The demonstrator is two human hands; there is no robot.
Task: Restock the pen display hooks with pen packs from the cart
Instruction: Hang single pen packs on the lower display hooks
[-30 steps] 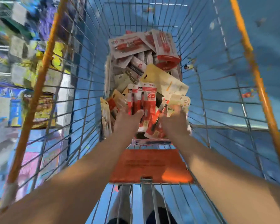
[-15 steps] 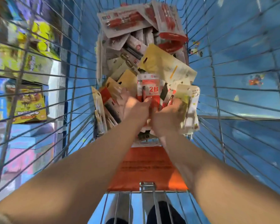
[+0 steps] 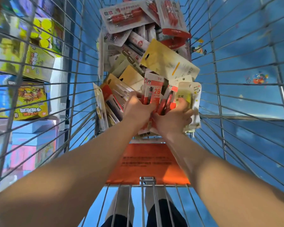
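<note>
1. Head view, landmark: the wire cart (image 3: 82, 66), seen from above, with an orange flap (image 3: 147, 163) at its near end.
2. Pen packs (image 3: 138, 51) lie heaped along the cart's middle, from just beyond the flap to the far end; large red-pen cards sit on top at the far end.
3. Left hand (image 3: 136, 110) is inside the cart at the near end of the heap. Its fingers curl round a red 2B pack (image 3: 154, 90), which stands upright beyond the fingertips; the thumb presses the pack's lower front.
4. Right hand (image 3: 172, 118) lies just beside the left, touching it. Its fingers curl over a bunch of packs, among them a pale yellow pack (image 3: 191, 97) (marked "Nice Smile") that rises past the fingertips on the cart's right side. The fingertips themselves are hidden behind the cards.
5. Outside the cart's left wall: stacked boxed goods (image 3: 31, 102), yellow and blue.
6. Below the cart's near end: the person's dark shoes (image 3: 164, 215).
</note>
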